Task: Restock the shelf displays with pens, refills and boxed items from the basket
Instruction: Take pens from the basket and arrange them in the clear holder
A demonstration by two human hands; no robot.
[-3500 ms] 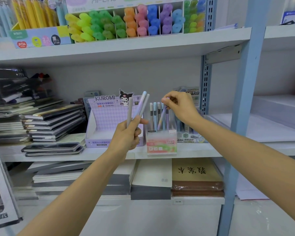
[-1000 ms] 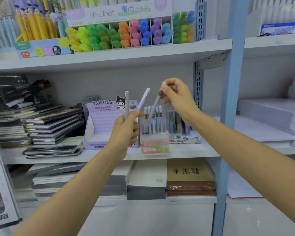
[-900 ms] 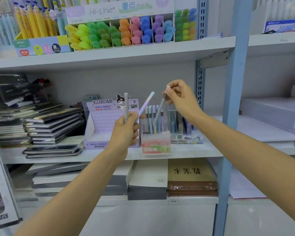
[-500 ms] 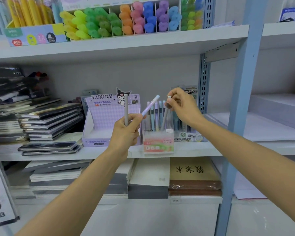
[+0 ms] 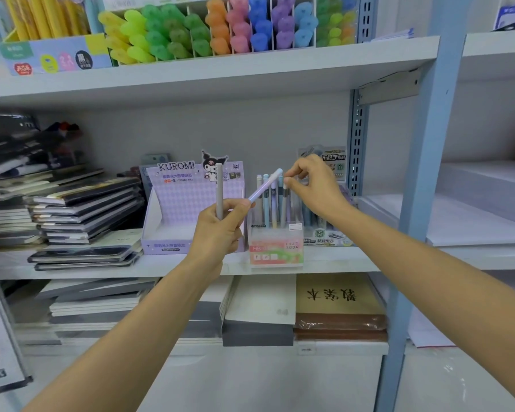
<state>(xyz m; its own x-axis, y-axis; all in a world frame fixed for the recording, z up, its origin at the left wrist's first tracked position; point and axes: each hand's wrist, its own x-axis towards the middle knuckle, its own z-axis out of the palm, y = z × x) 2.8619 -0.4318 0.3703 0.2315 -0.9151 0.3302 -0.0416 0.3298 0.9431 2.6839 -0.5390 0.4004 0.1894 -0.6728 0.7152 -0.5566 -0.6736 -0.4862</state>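
Seating the grey pen (image 5: 283, 205) in the clear display box (image 5: 275, 248) is judged to be the step in hand, and it is done well when the barrel is lowered straight down rather than pushed. The pen's top is pinched between thumb and fingertips of the right hand (image 5: 312, 188), while its lower end is already inside the box, at the right end of the row of pastel pens (image 5: 266, 211) standing there. The box stands on the middle shelf (image 5: 339, 258), just beside the Kuromi carton (image 5: 188, 203) on its left. A vertical line should be kept, so that the neighbouring pens are not tipped and the box, which is judged light, is not shoved sideways along the shelf. The pinch is best loosened only once the tip is felt to rest on the bottom; whether it rests there now cannot be told. Two more pens are gripped in the curled fingers of the left hand (image 5: 217, 230): an upright grey pen (image 5: 219, 185) and a lilac pen (image 5: 266, 184) that leans to the right, its upper end close to the right hand's fingers. That leaning end should be held clear of the row, since a knock there is the likeliest way for the standing pens to be disturbed.
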